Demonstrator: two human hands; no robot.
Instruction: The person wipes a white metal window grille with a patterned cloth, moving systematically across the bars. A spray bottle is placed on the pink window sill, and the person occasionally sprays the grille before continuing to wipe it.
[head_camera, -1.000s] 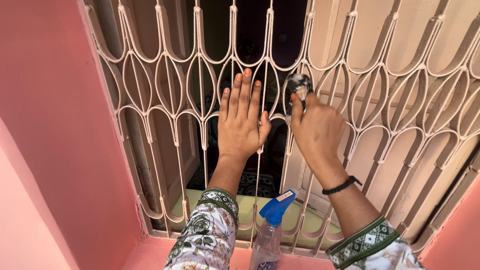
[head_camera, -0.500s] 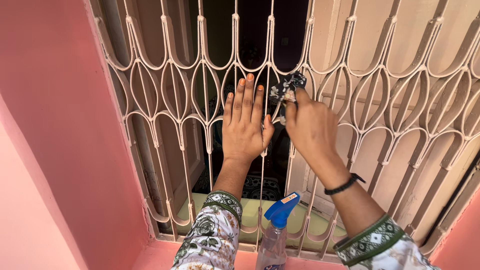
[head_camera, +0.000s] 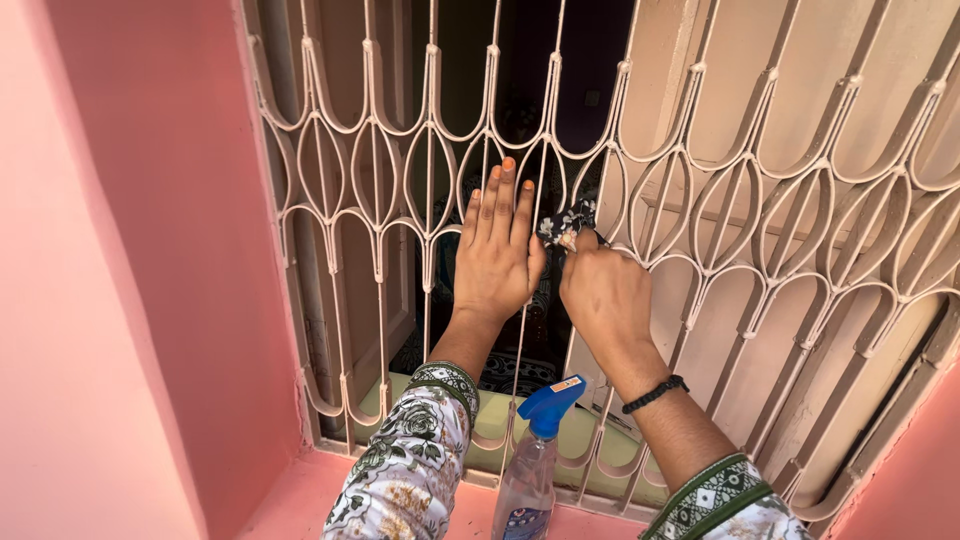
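While left hand (head_camera: 497, 262) stays flat on grille (head_camera: 760, 215), right hand (head_camera: 603, 295) slid cloth (head_camera: 566, 222) leftward.

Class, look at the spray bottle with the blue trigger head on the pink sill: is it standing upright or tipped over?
Upright. The spray bottle stands with its blue head on top and clear body straight below, in front of the window grille.

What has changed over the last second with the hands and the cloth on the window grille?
The right hand, gripping the dark patterned cloth, has slid left along the grille until the cloth sits right next to the left hand. The view has also shifted a little. The left hand stays flat against the bars, and the spray bottle with the blue trigger still stands on the sill.
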